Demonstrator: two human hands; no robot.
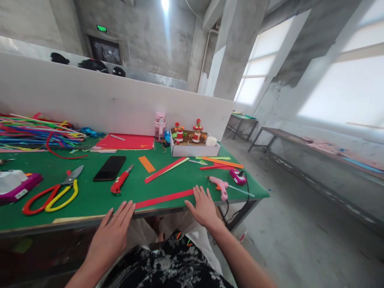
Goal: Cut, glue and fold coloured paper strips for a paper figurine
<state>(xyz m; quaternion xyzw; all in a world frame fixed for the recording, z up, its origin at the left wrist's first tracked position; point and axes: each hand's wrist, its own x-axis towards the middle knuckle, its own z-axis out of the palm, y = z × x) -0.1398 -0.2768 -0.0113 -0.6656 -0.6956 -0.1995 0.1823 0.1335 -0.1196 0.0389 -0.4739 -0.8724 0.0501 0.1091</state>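
Note:
A long red paper strip lies flat along the front edge of the green table. My left hand rests flat at the strip's left end, fingers stretched out. On its right end my right hand lies with the fingers spread, fingertips touching the paper. Just right of that hand is a pink glue gun with a clear glue stick in its back. A red utility knife lies beyond my left hand, beside a black phone. Scissors with red and yellow handles are farther left.
More paper strips, an orange piece and a red strip among them, lie mid-table. A white box holds small figures at the back. Colourful sticks are heaped at left. Purple power strips sit at both sides.

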